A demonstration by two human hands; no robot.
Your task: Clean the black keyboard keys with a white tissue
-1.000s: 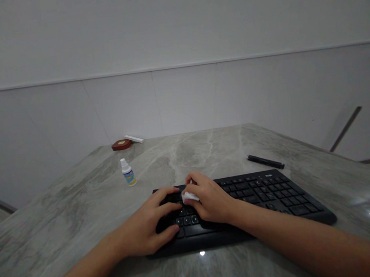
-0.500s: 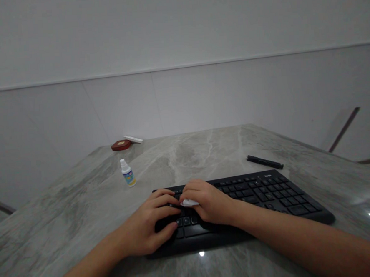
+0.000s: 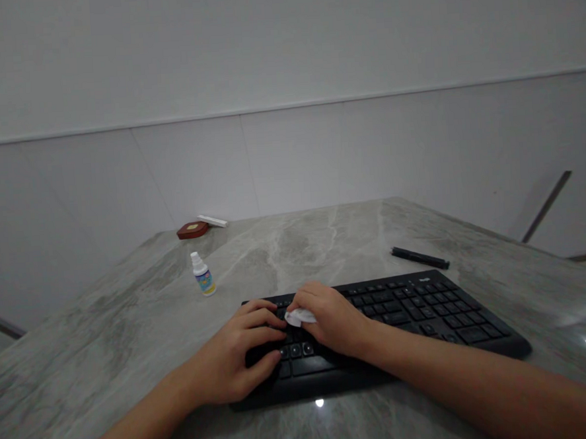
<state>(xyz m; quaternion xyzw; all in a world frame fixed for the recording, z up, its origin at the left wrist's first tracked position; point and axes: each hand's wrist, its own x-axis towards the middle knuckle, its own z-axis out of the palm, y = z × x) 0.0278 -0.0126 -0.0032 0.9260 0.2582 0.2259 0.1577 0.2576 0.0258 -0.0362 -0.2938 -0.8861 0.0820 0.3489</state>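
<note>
A black keyboard (image 3: 417, 301) lies at a slant on the grey marble-patterned table. My left hand (image 3: 239, 352) rests on its left end, fingers spread over the keys and holding nothing. Pinched in the fingers of my right hand (image 3: 331, 320) is a crumpled white wipe (image 3: 299, 317), perhaps a tissue, pressed on the keys just right of my left fingertips. My right hand and forearm cover part of the middle keys.
A small white spray bottle (image 3: 204, 276) with a blue and yellow label stands behind the left hand. A black pen-like stick (image 3: 419, 258) lies behind the keyboard. A reddish-brown case (image 3: 192, 230) and a flat white object (image 3: 212, 220) lie at the table's far left edge.
My right hand has shifted slightly up and its grip has turned, so more of the white wipe shows. My left hand has stayed in place.
</note>
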